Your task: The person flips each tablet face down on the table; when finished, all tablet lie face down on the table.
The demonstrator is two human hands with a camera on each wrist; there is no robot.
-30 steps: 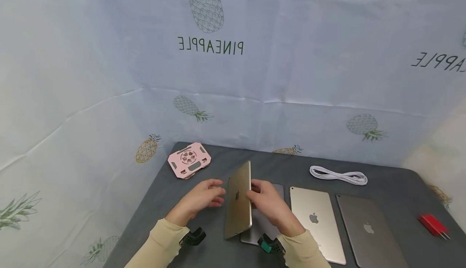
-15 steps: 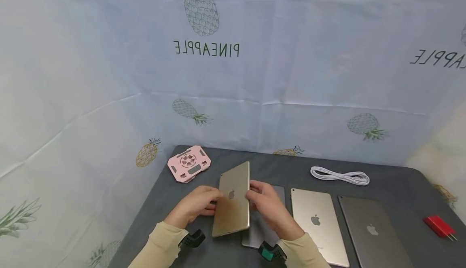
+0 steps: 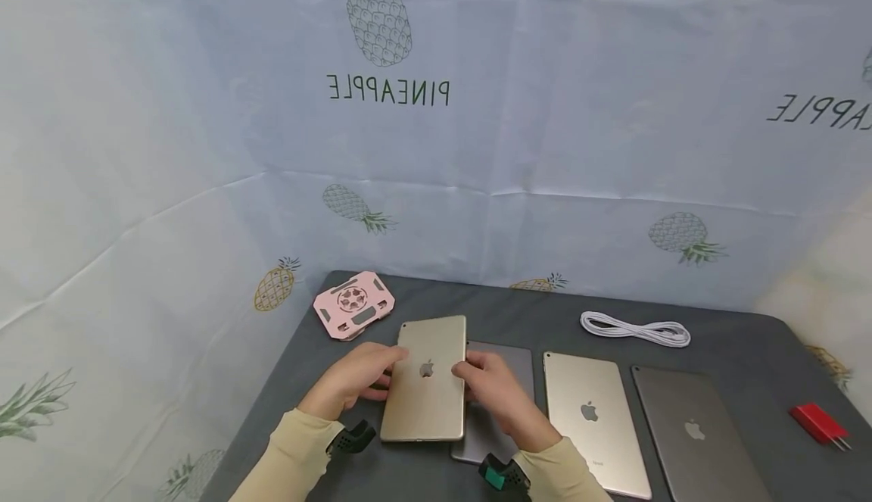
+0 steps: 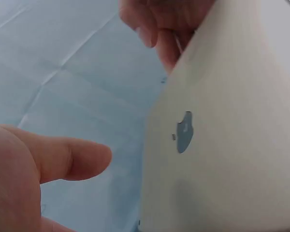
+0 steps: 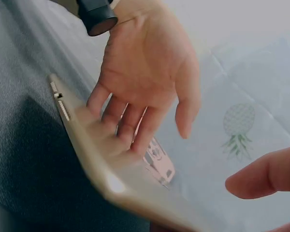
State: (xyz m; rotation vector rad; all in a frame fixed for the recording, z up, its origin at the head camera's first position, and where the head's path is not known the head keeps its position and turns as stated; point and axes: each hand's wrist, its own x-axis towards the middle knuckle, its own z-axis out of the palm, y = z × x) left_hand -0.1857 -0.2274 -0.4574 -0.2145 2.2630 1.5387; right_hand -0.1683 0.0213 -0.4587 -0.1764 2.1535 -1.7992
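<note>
A gold tablet is held tilted, its back with the apple logo facing up, over the left side of the table. My right hand grips its right edge, thumb on the back side and the other fingers mostly hidden underneath. At the left edge is my left hand. In the right wrist view, the left hand's fingers lie straight against the gold tablet and its thumb stands away. The left wrist view also has that thumb apart from the tablet. A grey tablet lies partly covered beneath.
To the right lie another gold tablet and a dark grey tablet, backs up. A coiled white cable is behind them. A red charger plug lies at the far right, a pink case at the back left. A curtain hangs behind.
The gold tablet has turned from nearly upright on edge to a flatter tilt, its back now facing up. My left hand has come to its left edge; the right hand keeps its grip.
</note>
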